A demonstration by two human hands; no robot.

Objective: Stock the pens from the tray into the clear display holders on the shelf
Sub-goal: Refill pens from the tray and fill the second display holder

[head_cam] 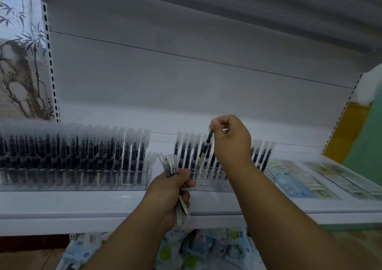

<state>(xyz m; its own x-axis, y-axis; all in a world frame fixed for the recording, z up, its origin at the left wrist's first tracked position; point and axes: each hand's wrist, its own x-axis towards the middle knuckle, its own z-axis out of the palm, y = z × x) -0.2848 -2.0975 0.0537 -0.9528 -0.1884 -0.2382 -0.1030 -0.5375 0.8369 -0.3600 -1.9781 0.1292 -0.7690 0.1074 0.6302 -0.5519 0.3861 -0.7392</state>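
The left hand (pixel 172 189) grips a bundle of pens (pixel 170 164) at 6 o'clock before the shelf (pixel 82 205), while the right hand (pixel 231 139) pinches 1 pen (pixel 209 135) above the clear display holder (pixel 208 182) at its 5 o'clock.

1. A shelf (pixel 103 205) runs across the view, with a back panel (pixel 186 79) rising behind it.
2. On the shelf at left stands a clear display holder (pixel 72 178), packed with upright pens (pixel 82 152).
3. Right of it, a second display holder (pixel 208 184) holds pens leaning leftward.
4. The left hand (pixel 171 189) sits before the gap between the holders, gripping a bundle of pens (pixel 170 165).
5. The right hand (pixel 231 139) is above the second holder, pinching a single pen (pixel 209 136).
6. Flat packets (pixel 297 178) lie on the shelf at far right.
7. Below the shelf lie bagged goods (pixel 198 247).
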